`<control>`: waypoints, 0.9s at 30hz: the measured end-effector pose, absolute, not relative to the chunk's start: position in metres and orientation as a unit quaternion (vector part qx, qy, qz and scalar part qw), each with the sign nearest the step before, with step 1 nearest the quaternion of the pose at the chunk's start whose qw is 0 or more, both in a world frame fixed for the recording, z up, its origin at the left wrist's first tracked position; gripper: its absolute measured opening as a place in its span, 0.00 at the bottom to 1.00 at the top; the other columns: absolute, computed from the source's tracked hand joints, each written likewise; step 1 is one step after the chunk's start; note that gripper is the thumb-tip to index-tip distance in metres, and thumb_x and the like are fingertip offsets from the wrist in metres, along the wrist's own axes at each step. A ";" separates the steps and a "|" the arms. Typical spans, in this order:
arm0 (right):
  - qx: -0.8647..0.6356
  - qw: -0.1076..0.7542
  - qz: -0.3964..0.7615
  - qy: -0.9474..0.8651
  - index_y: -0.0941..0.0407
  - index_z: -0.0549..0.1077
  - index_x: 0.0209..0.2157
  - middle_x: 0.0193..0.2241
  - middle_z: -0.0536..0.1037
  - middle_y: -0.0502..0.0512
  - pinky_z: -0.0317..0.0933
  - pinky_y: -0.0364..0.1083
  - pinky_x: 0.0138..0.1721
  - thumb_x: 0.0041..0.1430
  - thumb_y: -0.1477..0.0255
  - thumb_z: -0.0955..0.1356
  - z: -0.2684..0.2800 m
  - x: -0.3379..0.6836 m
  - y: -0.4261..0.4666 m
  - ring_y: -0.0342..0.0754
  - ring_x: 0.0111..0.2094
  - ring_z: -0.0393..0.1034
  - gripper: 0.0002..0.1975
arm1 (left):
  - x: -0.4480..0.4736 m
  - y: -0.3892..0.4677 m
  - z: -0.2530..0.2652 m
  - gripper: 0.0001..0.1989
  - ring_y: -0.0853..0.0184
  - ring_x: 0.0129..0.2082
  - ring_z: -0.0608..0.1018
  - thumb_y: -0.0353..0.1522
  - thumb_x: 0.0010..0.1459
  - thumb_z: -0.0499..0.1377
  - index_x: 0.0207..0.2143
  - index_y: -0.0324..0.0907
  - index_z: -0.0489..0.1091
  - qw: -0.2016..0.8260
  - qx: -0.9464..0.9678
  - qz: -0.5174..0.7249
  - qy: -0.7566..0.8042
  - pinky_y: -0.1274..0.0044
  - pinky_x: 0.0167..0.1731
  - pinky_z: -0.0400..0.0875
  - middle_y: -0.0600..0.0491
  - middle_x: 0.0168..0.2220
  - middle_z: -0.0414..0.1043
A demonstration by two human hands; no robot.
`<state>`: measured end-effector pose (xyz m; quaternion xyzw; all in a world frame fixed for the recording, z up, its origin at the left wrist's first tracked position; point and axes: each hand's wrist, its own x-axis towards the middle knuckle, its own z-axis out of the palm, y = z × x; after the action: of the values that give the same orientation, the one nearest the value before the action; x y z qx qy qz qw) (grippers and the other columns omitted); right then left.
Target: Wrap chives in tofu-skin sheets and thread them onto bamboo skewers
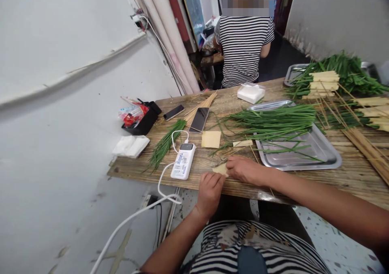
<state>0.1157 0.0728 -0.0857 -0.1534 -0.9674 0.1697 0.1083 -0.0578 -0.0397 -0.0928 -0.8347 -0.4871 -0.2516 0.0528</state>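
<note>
Along the near edge of the wooden table (136,167), our fingers meet on a pale yellow sheet (221,168), which lies between our two hands. Our left hand (209,188) has its fingers drawn in narrow, pinching the sheet at its near side; our right hand (245,170) reaches in from the right, its fingers bent and holding the sheet's right end. Our fingers cover part of the sheet, so we cannot tell whether anything is wrapped in it.

Just beyond our fingers we see a small yellow strip (242,143) near the left side of a metal tray (284,159), and left of it a flat stack of yellow squares (211,139). Long green leaves (279,118) lie across the tray and spill over its left edge. To the left of our left hand sits a white power bank (183,162) with white cables, and past it a green bundle (167,142).

Farther out we have a dark phone (199,119) beside fanned skewers (206,103), a second phone (174,112), a black box (141,124) and white tissues (130,145). At the far right, skewered yellow pieces (323,83) rest by a heap of greens (343,67). Across the table, a person in a striped shirt (243,47) faces away from us.
</note>
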 end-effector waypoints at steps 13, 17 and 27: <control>-0.123 0.096 0.095 -0.983 0.59 0.72 0.26 0.28 0.70 0.55 0.46 0.46 0.33 0.63 0.73 0.61 -0.064 0.120 0.062 0.47 0.33 0.56 0.14 | -0.056 -0.025 -0.073 0.09 0.66 0.33 0.71 0.28 0.63 0.53 0.35 0.42 0.73 -0.005 -0.818 -0.228 -0.528 0.71 0.37 0.57 0.53 0.31 0.75; -0.101 0.083 0.148 -0.980 0.59 0.72 0.21 0.24 0.70 0.54 0.45 0.45 0.31 0.62 0.73 0.62 -0.066 0.113 0.078 0.45 0.28 0.54 0.16 | -0.054 -0.032 -0.078 0.09 0.66 0.35 0.71 0.29 0.63 0.53 0.41 0.43 0.72 0.026 -0.810 -0.214 -0.545 0.71 0.37 0.56 0.51 0.36 0.75; -0.086 0.067 0.231 -0.967 0.60 0.75 0.25 0.25 0.72 0.53 0.51 0.42 0.31 0.59 0.74 0.66 -0.059 0.111 0.096 0.44 0.29 0.62 0.10 | -0.057 -0.032 -0.089 0.10 0.65 0.37 0.72 0.28 0.64 0.50 0.42 0.40 0.70 0.069 -0.824 -0.235 -0.511 0.68 0.41 0.55 0.50 0.37 0.75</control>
<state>0.1111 0.0955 -0.0586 -0.0863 -0.9669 0.2308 0.0668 -0.0566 -0.0323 -0.0891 -0.8241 -0.5109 -0.2349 0.0690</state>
